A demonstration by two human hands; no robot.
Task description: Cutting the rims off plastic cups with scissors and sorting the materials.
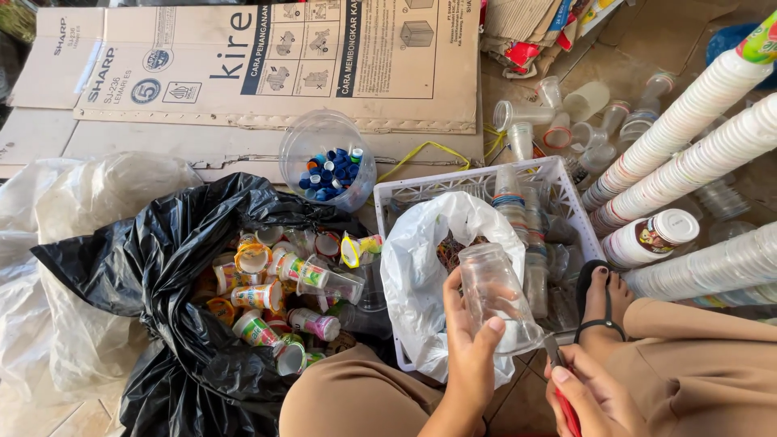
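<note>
The person's left hand [473,356] sits at approx 6 o'clock in the head view, fingers wrapped round a clear plastic cup [498,295] w/ thumb on its side; grip closed on the cup, which is tilted, mouth toward the lower right. Right hand [591,396], at approx 5 o'clock, is closed on a small tool with a red handle [566,409]; its metal tip [553,350] touches or nearly touches the cup's rim, can't tell which.

Just behind the cup is a white plastic bag [421,259], lying over the front edge of a white crate [558,174] that holds stacked clear cups [514,210]. At 9 o'clock from the hands, an open black bag [154,259] is full of used colourful drink cups [275,295]. At 12 o'clock, a clear tub [303,146] holds blue bottle caps [332,174], resting on flattened cardboard [243,73]. At 2–3 o'clock, long stacks of white cups [688,137] lie slanted on the floor, w/ loose clear cups [583,113] scattered past the crate. The person's foot in a black sandal [603,303] rests just right of the crate; knees in tan cloth frame the hands.
</note>
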